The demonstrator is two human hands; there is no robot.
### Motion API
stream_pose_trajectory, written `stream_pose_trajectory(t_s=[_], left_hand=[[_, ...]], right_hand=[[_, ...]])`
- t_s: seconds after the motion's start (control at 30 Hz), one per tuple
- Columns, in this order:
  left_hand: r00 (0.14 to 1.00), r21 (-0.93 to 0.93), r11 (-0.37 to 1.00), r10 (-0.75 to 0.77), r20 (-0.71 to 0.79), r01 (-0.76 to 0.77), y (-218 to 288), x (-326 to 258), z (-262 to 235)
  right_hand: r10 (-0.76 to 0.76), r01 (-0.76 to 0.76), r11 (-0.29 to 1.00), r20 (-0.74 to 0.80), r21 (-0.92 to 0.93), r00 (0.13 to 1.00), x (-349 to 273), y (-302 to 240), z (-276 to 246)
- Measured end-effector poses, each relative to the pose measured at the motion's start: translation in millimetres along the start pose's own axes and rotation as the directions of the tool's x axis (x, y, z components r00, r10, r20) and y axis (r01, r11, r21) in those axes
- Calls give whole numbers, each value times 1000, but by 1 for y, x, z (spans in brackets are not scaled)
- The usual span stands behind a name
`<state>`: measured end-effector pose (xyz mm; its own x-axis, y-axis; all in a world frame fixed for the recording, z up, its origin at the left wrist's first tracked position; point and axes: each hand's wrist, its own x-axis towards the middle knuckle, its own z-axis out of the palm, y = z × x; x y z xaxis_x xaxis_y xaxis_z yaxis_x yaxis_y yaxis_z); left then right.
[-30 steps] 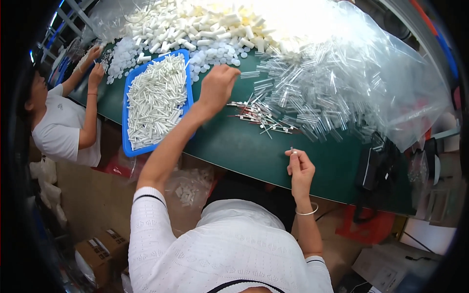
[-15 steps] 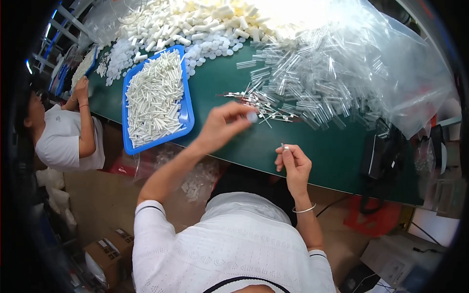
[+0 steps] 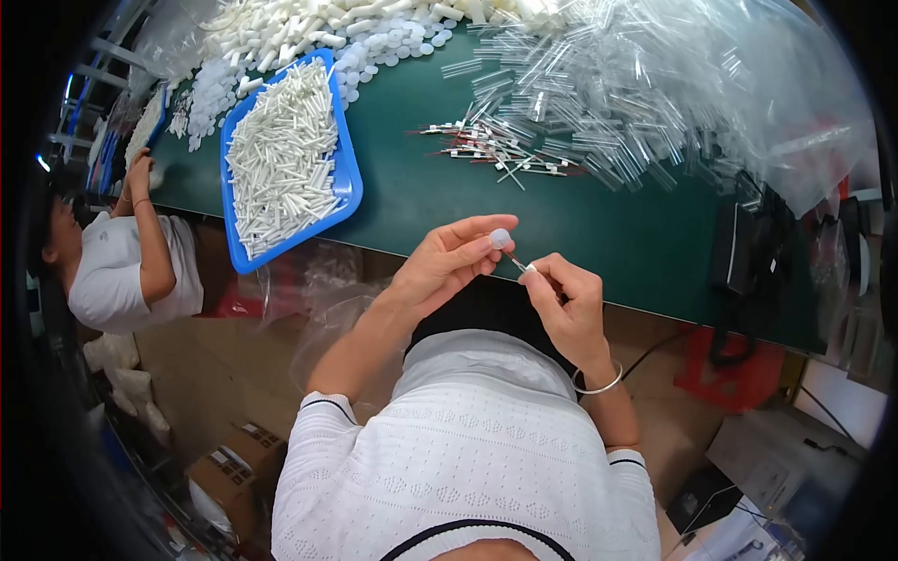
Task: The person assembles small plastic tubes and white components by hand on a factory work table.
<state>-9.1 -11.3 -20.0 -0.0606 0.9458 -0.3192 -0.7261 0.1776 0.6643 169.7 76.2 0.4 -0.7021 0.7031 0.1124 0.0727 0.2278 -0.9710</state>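
Note:
Over the table's near edge my two hands meet. Between thumb and fingers, my left hand [image 3: 438, 269] pinches a small round translucent white cap [image 3: 500, 238]. My right hand [image 3: 572, 304] is closed on a thin rod [image 3: 517, 263] with a small white piece near the fingertips. The rod's far end points at the cap and seems to touch it; the exact contact is too small to make out. Beyond my hands lies a loose heap of thin rods [image 3: 505, 154] with white and dark red parts.
Left of my hands, a blue tray [image 3: 352, 182] holds many short white sticks [image 3: 285, 154]. Translucent discs [image 3: 388, 42] and white cylinders [image 3: 271, 33] are heaped behind it. Clear tubes [image 3: 599, 103] and a plastic bag [image 3: 809, 103] lie far right. Another person [image 3: 131, 262] works at left.
My left hand has come back from beside the rod heap, carrying the cap to my right hand. The rod in my right hand now shows between both hands. The view has shifted slightly.

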Motion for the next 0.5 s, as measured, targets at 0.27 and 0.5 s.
stream_pose_trajectory(t_s=[0.27, 0.5], left_hand=[[999, -141, 990, 4, 48, 3, -5, -9, 1], [1000, -49, 998, 27, 1, -27, -7, -14, 0]], right_hand=[[-69, 60, 983, -47, -173, 997, -8, 0, -2], [-111, 99, 968, -40, -230, 993, -10, -3, -1]])
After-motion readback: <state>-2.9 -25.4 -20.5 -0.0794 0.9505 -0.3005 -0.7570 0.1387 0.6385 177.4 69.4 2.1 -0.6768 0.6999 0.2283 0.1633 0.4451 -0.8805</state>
